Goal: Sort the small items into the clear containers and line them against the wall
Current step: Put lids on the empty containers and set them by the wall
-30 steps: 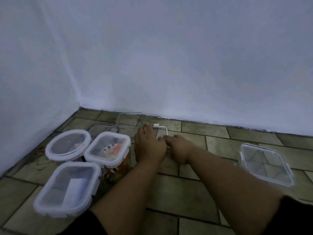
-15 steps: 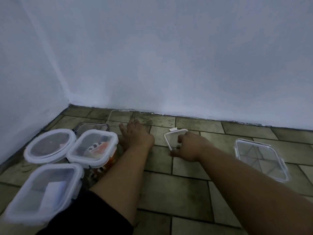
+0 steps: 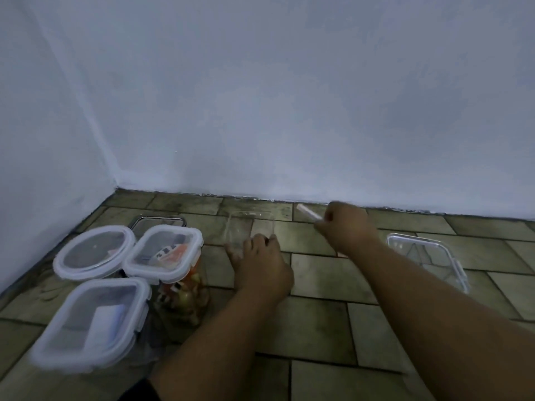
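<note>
My right grip (image 3: 346, 230) is clamping on a white-rimmed lid (image 3: 308, 212), fingers curled round its near edge, holding it tilted just right of the open clear container (image 3: 249, 227). My left grip (image 3: 262, 264) is curling over that container's near rim, steadying it on the floor (image 3: 318, 285). I am judging this as the lidding step. I should be levelling the lid, squaring its corners over the container, then pressing down evenly. Left of the container, a round lidded container (image 3: 94, 251) is sitting among two square ones. A clear lid-like piece (image 3: 428, 259) is lying well to its right.
</note>
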